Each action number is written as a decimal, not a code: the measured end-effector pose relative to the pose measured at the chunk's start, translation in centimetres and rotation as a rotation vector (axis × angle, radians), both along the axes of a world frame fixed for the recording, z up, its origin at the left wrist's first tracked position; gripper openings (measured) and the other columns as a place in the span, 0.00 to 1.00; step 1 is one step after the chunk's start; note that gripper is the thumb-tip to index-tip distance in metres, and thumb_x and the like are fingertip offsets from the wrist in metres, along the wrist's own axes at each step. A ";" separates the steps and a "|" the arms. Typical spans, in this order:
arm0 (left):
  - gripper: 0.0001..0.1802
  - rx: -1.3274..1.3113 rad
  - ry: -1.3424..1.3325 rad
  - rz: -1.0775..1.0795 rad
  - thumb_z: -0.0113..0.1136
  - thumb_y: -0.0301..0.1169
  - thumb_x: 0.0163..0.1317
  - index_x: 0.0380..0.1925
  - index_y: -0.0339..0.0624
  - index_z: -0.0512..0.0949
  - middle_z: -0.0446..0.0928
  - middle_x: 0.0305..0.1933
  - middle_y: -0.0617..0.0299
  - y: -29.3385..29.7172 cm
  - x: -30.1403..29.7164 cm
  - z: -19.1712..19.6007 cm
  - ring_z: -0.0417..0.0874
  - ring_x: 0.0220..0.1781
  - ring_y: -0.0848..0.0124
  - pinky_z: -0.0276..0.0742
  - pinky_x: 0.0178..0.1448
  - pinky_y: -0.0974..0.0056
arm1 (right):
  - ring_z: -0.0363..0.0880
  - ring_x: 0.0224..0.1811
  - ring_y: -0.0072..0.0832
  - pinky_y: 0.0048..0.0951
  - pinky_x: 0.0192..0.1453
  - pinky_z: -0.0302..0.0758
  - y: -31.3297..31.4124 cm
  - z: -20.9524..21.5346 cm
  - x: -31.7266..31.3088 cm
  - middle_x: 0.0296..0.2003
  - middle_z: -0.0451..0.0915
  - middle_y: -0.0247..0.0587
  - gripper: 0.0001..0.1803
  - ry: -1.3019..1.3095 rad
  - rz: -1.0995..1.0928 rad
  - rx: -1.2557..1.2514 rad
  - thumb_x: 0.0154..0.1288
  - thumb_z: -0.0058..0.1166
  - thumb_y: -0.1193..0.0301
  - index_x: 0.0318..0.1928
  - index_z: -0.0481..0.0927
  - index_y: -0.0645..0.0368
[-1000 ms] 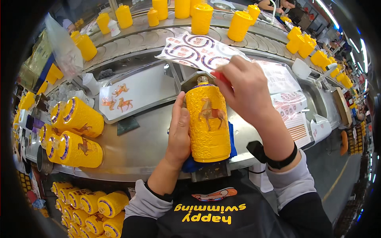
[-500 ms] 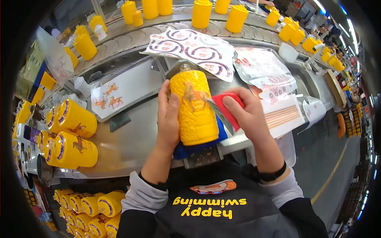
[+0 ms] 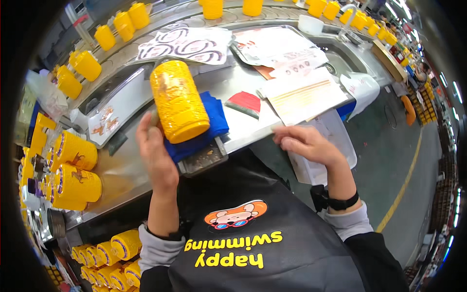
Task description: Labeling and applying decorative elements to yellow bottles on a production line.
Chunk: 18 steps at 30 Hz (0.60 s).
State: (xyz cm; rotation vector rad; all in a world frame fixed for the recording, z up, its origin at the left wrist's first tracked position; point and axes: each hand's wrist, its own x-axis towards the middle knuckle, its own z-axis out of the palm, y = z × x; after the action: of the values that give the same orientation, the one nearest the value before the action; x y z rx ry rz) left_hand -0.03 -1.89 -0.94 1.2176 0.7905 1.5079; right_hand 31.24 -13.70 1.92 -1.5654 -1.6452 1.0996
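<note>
A yellow embossed bottle (image 3: 177, 102) lies tilted over a blue cloth (image 3: 214, 114) on a small metal stand (image 3: 204, 158), a horse decal on its upper side. My left hand (image 3: 158, 155) is beside the bottle's left side, fingers apart and not wrapped round it; whether the fingertips touch it I cannot tell. My right hand (image 3: 311, 144) hovers past the table's front edge, loosely bent and with nothing in it. Between them, a red scraper (image 3: 244, 103) with a dark edge lies on the steel table (image 3: 243, 129).
Decal sheets (image 3: 187, 46) and striped paper (image 3: 306, 97) cover the far side. A tray with horse decals (image 3: 114, 117) is at left, near decorated yellow bottles (image 3: 78, 187). A conveyor (image 3: 170, 22) carries more bottles. A white bin (image 3: 335, 146) stands below right.
My right hand has let go of the red scraper, now on the table, and drawn back toward me. My left hand has loosened from the bottle. The view has swung right.
</note>
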 end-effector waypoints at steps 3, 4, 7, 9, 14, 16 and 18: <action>0.13 0.073 -0.046 -0.017 0.49 0.37 0.74 0.49 0.40 0.72 0.75 0.47 0.59 -3.8 -2.4 -0.8 0.76 0.45 0.73 0.71 0.50 0.69 | 0.79 0.43 0.24 0.27 0.44 0.78 -6.7 -8.1 5.2 0.45 0.82 0.35 0.27 0.174 -0.205 -0.423 0.72 0.53 0.54 0.62 0.75 0.61; 0.11 0.034 -0.052 -0.103 0.49 0.36 0.74 0.44 0.40 0.73 0.76 0.42 0.60 -5.1 -3.2 -1.1 0.76 0.40 0.75 0.70 0.44 0.70 | 0.79 0.42 0.25 0.28 0.43 0.78 -9.6 -12.7 6.4 0.44 0.82 0.35 0.29 0.114 -0.324 -0.530 0.71 0.53 0.51 0.61 0.75 0.59; 0.12 -0.155 0.101 -0.260 0.50 0.38 0.73 0.35 0.42 0.74 0.77 0.36 0.61 -8.0 -5.2 -2.0 0.74 0.32 0.77 0.68 0.37 0.72 | 0.81 0.44 0.33 0.35 0.33 0.81 -17.0 -24.5 6.8 0.46 0.81 0.41 0.31 0.057 -0.427 -0.996 0.70 0.49 0.45 0.57 0.77 0.59; 0.15 -0.478 0.287 -0.349 0.53 0.42 0.70 0.31 0.44 0.75 0.78 0.33 0.63 -9.1 -7.1 -4.6 0.73 0.28 0.79 0.67 0.33 0.75 | 0.83 0.49 0.38 0.41 0.39 0.83 -17.1 -22.7 4.3 0.50 0.81 0.49 0.31 -0.010 -0.374 -1.049 0.70 0.48 0.47 0.59 0.75 0.61; 0.15 -0.824 0.441 0.030 0.53 0.39 0.69 0.48 0.41 0.76 0.79 0.42 0.61 -13.5 -12.1 -14.8 0.76 0.38 0.75 0.73 0.41 0.68 | 0.83 0.49 0.39 0.41 0.40 0.82 -15.7 -23.2 4.3 0.49 0.81 0.51 0.30 -0.134 -0.117 -1.038 0.70 0.48 0.48 0.58 0.76 0.61; 0.16 -0.864 0.409 0.106 0.53 0.39 0.69 0.50 0.41 0.75 0.78 0.43 0.60 -13.8 -13.4 -17.9 0.76 0.39 0.74 0.73 0.41 0.67 | 0.83 0.49 0.39 0.41 0.40 0.82 -15.5 -23.7 4.1 0.49 0.81 0.51 0.30 -0.178 -0.012 -1.038 0.70 0.48 0.48 0.58 0.76 0.61; 0.22 -0.958 0.651 0.052 0.55 0.39 0.66 0.55 0.38 0.72 0.78 0.45 0.57 -13.0 -13.0 -16.4 0.78 0.43 0.67 0.75 0.46 0.61 | 0.83 0.49 0.39 0.42 0.40 0.82 -15.6 -23.9 4.5 0.49 0.81 0.51 0.30 -0.215 0.061 -1.040 0.70 0.48 0.48 0.58 0.76 0.61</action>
State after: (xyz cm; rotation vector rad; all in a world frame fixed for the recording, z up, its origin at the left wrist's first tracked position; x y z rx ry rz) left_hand -13.02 -14.86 -17.35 0.9032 1.7232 0.5520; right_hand 35.69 -29.28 -22.02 -2.3103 -1.2748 2.0721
